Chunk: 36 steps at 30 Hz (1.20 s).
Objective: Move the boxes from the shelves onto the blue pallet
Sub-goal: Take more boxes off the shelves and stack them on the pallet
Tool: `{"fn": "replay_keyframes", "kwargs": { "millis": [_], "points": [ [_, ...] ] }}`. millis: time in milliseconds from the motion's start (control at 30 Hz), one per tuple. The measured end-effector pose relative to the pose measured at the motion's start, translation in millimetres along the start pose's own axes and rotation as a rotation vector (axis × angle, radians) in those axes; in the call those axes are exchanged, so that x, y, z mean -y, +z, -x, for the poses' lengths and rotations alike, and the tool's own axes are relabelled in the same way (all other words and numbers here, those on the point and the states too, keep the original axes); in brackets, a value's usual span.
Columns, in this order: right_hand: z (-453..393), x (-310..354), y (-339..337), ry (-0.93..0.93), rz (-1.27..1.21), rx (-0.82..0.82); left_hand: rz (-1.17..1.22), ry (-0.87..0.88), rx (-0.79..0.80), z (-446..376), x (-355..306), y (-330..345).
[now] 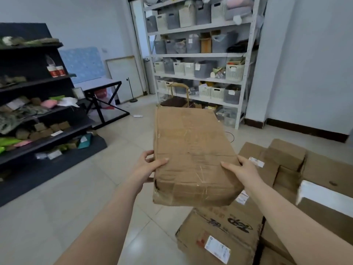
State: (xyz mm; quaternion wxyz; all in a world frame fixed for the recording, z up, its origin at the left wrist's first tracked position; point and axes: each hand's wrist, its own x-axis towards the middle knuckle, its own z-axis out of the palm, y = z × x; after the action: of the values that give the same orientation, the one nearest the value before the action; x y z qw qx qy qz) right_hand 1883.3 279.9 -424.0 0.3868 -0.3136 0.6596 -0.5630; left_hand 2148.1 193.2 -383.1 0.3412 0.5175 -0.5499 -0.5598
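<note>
A long, worn brown cardboard box (191, 150) is held in the air in front of me, its far end pointing away. My left hand (149, 165) grips its near left edge, thumb on top. My right hand (242, 169) grips its near right corner. Below and to the right lies a pile of several cardboard boxes (282, 165), including a printed box with a shipping label (219, 232) directly under the held box. The blue pallet is not visible; the piled boxes hide whatever they rest on.
A white shelf unit (202, 54) with plastic baskets stands at the back. A black shelf rack (38, 111) with bagged goods runs along the left. A black-framed table (103, 87) and a chair (177, 96) stand behind. Tiled floor (76, 188) spreads on the left.
</note>
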Motion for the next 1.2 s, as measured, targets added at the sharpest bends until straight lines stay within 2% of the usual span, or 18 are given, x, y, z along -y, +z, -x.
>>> {"fn": "replay_keyframes", "kwargs": {
  "millis": [267,433,567,733,967,1200],
  "points": [
    [-74.4,6.2,185.4,-0.050,0.091,0.036,0.100,-0.054,-0.031,-113.2,28.7,-153.6],
    [-150.2,18.5,248.1,-0.078,0.123,-0.006,0.190,-0.088,-0.018,-215.1,26.5,-186.1],
    [-227.5,28.6,288.8,-0.111,0.136,-0.044,0.201,-0.038,-0.046,-300.8,10.6,-190.9],
    [-322.3,42.7,321.7,-0.109,0.139,-0.076,0.131,0.014,-0.022,-402.2,-15.9,-200.5],
    [-432.5,54.6,340.0,-0.059,0.216,-0.173,0.098,-0.068,0.123,-550.3,-37.4,-194.6],
    [-518.8,53.9,313.5,0.087,0.249,-0.363,-0.058,-0.262,0.489,-697.6,-57.5,-126.6]
  ]
}}
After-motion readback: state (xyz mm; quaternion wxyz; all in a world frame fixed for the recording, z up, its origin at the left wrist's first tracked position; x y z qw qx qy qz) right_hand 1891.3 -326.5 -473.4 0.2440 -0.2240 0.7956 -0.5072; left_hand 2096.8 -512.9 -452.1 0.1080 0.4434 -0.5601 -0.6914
